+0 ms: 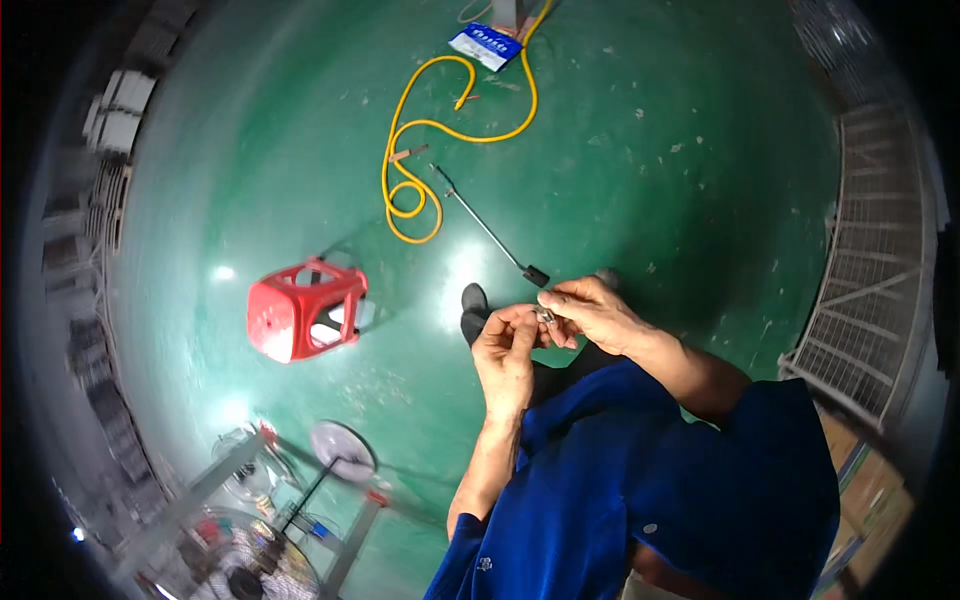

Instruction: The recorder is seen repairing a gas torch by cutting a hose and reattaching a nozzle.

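Note:
My left hand [506, 352] and my right hand [598, 316] meet in front of my body. Between their fingertips is a small shiny metal fitting [543, 314], partly covered by the fingers. Both hands are closed on it, the left with thumb and forefinger, the right with its thumb on top. Just beyond the hands, a thin metal rod with a black end piece [492, 234] lies on the floor. Past the rod runs a yellow hose [485, 139], looped and loose on the green floor.
A red plastic stool [272, 318] lies tipped over on the left. Fans [245, 575] and a metal frame [355, 545] occupy the lower left. A blue and white packet [487, 45] lies at the far end. Along the right stands a wire mesh cage [868, 270].

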Motion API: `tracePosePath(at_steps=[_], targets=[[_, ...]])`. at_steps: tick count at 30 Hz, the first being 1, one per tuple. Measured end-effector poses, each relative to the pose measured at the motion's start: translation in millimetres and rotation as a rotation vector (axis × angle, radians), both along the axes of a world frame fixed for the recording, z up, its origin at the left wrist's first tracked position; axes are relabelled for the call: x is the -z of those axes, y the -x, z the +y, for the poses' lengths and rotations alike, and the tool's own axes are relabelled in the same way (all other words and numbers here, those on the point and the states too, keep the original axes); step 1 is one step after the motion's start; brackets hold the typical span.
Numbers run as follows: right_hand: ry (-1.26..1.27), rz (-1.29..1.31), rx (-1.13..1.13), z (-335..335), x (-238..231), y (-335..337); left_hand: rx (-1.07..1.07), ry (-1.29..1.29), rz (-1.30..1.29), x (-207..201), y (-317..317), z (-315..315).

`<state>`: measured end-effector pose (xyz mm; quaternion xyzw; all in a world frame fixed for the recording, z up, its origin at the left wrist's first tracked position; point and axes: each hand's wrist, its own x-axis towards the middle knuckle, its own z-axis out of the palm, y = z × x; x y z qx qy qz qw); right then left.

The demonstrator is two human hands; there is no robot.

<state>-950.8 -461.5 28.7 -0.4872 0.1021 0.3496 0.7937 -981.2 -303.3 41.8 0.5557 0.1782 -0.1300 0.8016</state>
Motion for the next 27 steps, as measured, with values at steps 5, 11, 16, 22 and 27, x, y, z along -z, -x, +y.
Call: tracePosePath(at_steps=[5,11,16,22,27], targets=[[-0.052,0.008,0.207,72,4,-18,0.167,-0.215,-0.154,9,-50,75],[-0.001,-0.075,0.393,112,-3,-4,0.384,-0.208,-0.265,9,-81,114],[-0.144,-0.008,0.661,112,28,28,0.648,-0.101,-0.091,18,-96,102],[0.044,0.155,0.891,125,80,76,0.959,-0.136,-0.015,81,-85,86],[0.226,0.214,0.922,146,109,130,1.301,-0.086,0.078,159,-66,103]])
